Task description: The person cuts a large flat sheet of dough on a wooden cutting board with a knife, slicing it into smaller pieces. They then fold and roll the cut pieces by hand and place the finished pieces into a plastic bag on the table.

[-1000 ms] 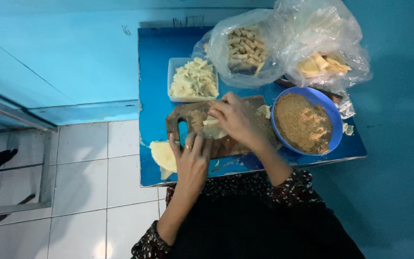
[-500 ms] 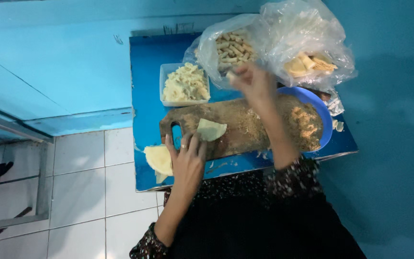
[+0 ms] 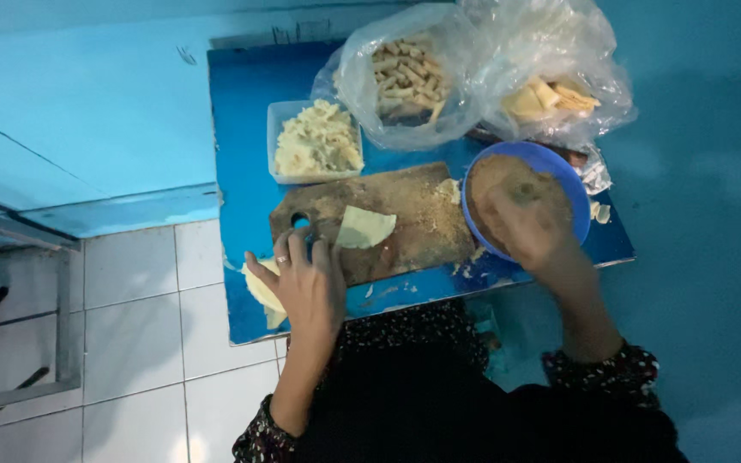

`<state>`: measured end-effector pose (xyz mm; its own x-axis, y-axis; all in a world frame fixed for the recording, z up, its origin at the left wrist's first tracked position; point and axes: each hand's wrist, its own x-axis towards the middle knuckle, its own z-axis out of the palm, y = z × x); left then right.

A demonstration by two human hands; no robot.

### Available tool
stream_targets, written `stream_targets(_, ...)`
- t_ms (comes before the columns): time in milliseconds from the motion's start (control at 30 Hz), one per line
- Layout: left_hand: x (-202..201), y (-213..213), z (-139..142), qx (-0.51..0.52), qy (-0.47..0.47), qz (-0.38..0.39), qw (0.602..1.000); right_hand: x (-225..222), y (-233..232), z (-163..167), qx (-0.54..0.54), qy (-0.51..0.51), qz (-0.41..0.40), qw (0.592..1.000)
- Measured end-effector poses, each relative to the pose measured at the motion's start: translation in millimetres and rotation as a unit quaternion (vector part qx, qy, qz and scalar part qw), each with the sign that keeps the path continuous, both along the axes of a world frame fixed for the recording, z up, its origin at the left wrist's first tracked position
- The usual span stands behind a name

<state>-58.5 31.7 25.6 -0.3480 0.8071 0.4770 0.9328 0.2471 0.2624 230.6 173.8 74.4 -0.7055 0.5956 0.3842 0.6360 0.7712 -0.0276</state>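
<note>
My left hand (image 3: 304, 283) rests flat on the near left end of a brown wooden cutting board (image 3: 405, 231), fingers spread, next to a pale folded wrapper (image 3: 364, 228) lying on the board. Under its palm side lies a stack of pale round wrappers (image 3: 261, 290). My right hand (image 3: 527, 225) is blurred and reaches into a blue bowl (image 3: 559, 167) of brown crumbs; whether it holds anything cannot be made out. Crumbs are scattered over the board's right half.
A clear tub of pale filling (image 3: 316, 142) stands behind the board. Two clear plastic bags hold rolled pieces (image 3: 406, 75) and folded pieces (image 3: 551, 96). All rest on a small blue table (image 3: 242, 111) beside a white tiled floor (image 3: 130, 343) and blue walls.
My right hand went from the board up to the bag of rolled pieces, then came down into the blue bowl. The left hand stayed at the board's near edge.
</note>
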Motion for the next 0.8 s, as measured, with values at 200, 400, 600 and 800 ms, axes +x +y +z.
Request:
stream_targets(200, 9.1, 4.0, -0.4, -0.002, -0.016, 0.010, 1.000, 21.9, 2.4, -21.3, 0.041, -0.035, 0.079, 0.995)
stream_targets(400, 11.7, 13.0, -10.3, 0.012, -0.020, 0.004, 1.000, 3.5, 16.1, -20.4, -0.259, 0.054, -0.049, 0.963)
stream_targets(600, 13.9, 17.8, -12.9, 0.008, -0.025, 0.001, 1.000, -37.2, 4.6, -0.6, -0.298, 0.256, -0.089, 0.915)
stream_targets(800, 8.5, 19.7, -13.1, 0.017, -0.035, -0.003, 0.999, -137.4, -16.8, -49.2, -0.229, 0.187, 0.032, 0.955)
